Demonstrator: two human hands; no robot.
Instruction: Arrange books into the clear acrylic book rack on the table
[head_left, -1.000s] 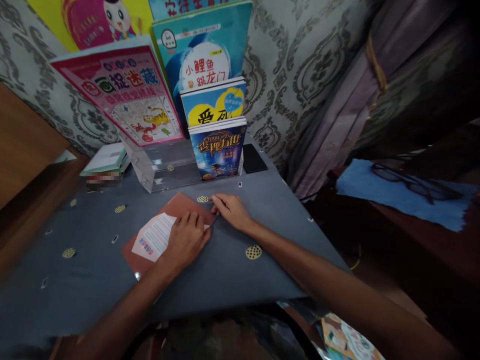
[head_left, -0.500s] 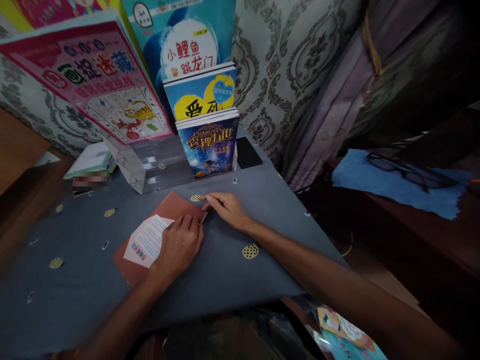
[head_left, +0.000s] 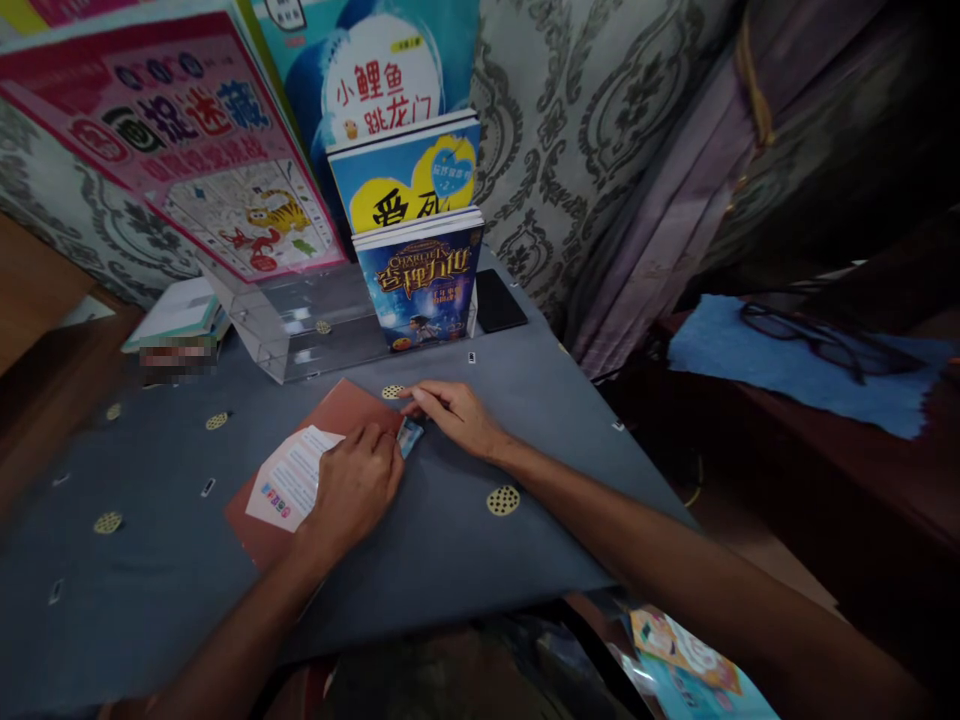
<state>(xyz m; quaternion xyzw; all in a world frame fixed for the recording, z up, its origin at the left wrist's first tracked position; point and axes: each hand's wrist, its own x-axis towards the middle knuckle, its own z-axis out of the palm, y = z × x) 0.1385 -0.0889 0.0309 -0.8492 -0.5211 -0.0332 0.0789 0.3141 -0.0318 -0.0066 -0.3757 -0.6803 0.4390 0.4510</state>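
Note:
A thin book (head_left: pixel 346 408) with a reddish-brown back and a pale printed panel lies slantwise on the table. Across its right part rests my left hand (head_left: pixel 360 465), fingers bent and closed at the book's right edge. My right hand (head_left: pixel 454 415) is at the upper right corner, its thumb and forefinger closed together on the edge there. Between the two hands the cover is slightly lifted, and a strip of bluish page (head_left: pixel 409 436) shows beneath it. The left fingertips are partly hidden.
Behind the hands a clear acrylic stand (head_left: pixel 259 335) holds several upright books, with a dark blue one (head_left: pixel 424 285) in front. A black flat device (head_left: pixel 500 302) lies beside it. Stacked books (head_left: pixel 180 315) are at left. Glasses (head_left: pixel 806 338) rest on a blue cloth (head_left: pixel 709 350) at right.
The book's right edge has opened a little, so more bluish page shows between my hands. Both hands stay in nearly the same place; the view has shifted slightly.

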